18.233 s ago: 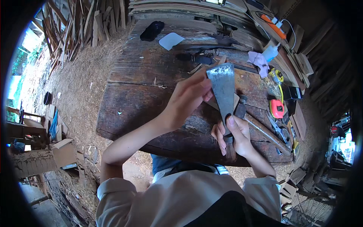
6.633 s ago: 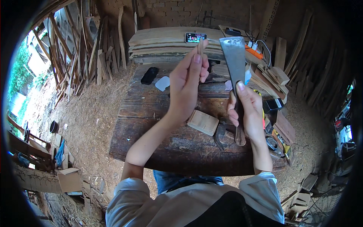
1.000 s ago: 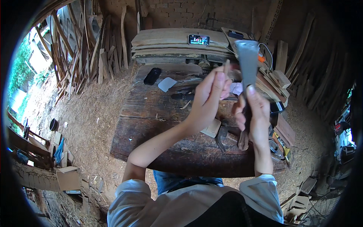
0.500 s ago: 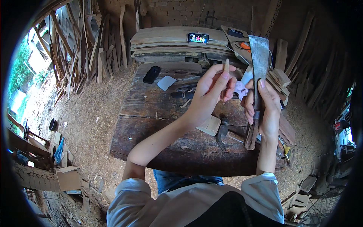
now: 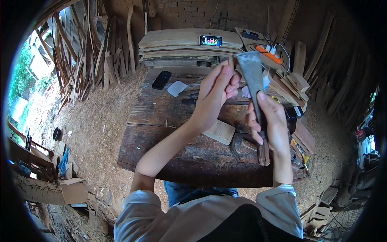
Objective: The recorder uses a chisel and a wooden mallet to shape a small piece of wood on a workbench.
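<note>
My left hand (image 5: 215, 88) is raised over the workbench, its fingers pinching a small wooden peg (image 5: 231, 61) whose tip sticks up past the thumb. The rest of the peg is hidden in the fingers. In my right hand (image 5: 276, 123) is a broad-bladed chopping knife (image 5: 250, 72) with a wooden handle. Its blade points up and leans left, with its upper edge close beside the peg; whether they touch I cannot tell. Below the hands, a pale wooden block (image 5: 219, 132) lies on the bench beside a hammer (image 5: 236, 144).
The dark wooden workbench (image 5: 161, 139) carries a black phone (image 5: 161, 80) and a white sheet (image 5: 176, 88). Stacked planks (image 5: 173, 38) behind it hold a lit phone (image 5: 210, 40). At the right are an orange power strip (image 5: 269, 55), wood scraps and a black box (image 5: 294, 112).
The chopping knife has swung left and lower, tilting toward the peg and uncovering the power strip. My left hand has shifted slightly left with the peg.
</note>
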Tool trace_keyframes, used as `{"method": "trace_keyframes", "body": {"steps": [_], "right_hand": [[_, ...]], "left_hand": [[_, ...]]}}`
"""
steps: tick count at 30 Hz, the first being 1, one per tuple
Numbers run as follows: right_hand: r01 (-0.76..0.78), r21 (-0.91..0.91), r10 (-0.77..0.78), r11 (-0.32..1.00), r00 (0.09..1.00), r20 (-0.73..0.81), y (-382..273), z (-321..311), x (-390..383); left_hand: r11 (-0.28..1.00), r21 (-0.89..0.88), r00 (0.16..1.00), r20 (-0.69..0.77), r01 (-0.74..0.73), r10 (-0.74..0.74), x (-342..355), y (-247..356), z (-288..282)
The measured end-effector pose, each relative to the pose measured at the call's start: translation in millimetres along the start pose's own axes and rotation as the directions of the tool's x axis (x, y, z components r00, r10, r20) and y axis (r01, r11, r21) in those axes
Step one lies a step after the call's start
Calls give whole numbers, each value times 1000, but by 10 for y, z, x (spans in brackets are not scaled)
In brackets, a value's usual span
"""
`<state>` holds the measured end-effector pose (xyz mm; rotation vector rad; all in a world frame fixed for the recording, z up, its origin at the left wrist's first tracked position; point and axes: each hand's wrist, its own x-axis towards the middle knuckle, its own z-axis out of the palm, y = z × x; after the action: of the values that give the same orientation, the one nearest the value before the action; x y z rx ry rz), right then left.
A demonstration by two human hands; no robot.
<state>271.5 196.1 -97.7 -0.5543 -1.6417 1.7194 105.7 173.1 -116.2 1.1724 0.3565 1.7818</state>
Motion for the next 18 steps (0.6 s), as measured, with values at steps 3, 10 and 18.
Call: {"method": "trace_keyframes", "body": {"steps": [3, 10, 18], "right_hand": [[-11, -29, 12, 1000, 999, 49, 30, 44, 10], [-51, -52, 54, 997, 997, 59, 20, 56, 8], [-57, -53, 62, 997, 995, 81, 23, 33, 9]], "left_hand": [[998, 45, 999, -1, -35, 35, 3, 0, -40], [984, 178, 999, 33, -23, 17, -33, 37, -9], [950, 311, 998, 61, -40, 22, -25, 52, -47]]}}
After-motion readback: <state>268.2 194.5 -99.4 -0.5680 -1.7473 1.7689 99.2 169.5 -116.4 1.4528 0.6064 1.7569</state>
